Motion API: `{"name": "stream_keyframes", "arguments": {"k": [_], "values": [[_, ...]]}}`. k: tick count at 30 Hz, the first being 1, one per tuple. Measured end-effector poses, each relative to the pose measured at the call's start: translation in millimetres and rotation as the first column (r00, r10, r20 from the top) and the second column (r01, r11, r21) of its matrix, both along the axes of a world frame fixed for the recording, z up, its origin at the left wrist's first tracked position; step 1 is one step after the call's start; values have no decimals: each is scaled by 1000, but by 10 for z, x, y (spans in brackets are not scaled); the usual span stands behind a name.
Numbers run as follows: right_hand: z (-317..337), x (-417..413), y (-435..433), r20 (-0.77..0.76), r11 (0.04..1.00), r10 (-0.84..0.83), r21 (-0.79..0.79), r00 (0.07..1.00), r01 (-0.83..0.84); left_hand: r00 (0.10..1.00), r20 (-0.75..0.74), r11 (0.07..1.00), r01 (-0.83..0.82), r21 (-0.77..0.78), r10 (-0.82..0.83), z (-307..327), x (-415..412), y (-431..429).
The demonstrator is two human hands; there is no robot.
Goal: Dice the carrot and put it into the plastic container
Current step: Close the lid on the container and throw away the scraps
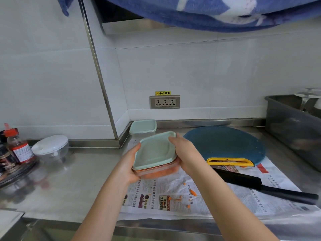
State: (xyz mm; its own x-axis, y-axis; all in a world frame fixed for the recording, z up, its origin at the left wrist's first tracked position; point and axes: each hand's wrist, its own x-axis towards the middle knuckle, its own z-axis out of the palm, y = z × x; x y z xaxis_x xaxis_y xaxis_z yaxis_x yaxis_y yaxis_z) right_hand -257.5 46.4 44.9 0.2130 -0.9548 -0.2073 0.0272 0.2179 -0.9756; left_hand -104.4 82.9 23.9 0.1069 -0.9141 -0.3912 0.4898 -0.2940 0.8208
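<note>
- Gripping the container [157,172] at its left side with left hand [129,164], thumb at the lid [154,152] edge.
- Clasping its right side with right hand [184,153].
- Holding diced carrot [163,173] inside, tilted, between both palms.

Both hands hold the plastic container [157,172] above the newspaper [166,199], tilted, with diced carrot [166,172] showing orange through its clear wall. The left hand [129,165] grips its left side. The right hand [185,153] grips the right side, fingertips over the pale green lid [153,152], which seems seated, though the blur leaves that unsure. Carrot scraps [192,193] lie on the paper. To the right rest the blue cutting board [224,145] and black knife [264,186].
</note>
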Motion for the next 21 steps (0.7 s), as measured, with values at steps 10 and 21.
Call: {"name": "stream_keyframes", "arguments": {"k": [10, 21], "values": [[53, -142, 266, 235, 990, -121, -40, 964, 134, 995, -81, 983, -74, -170, 61, 93, -120, 39], [-47, -125, 378, 366, 969, -65, -200, 928, 147, 984, -172, 899, -113, -424, 42, 116, -210, 153]]}}
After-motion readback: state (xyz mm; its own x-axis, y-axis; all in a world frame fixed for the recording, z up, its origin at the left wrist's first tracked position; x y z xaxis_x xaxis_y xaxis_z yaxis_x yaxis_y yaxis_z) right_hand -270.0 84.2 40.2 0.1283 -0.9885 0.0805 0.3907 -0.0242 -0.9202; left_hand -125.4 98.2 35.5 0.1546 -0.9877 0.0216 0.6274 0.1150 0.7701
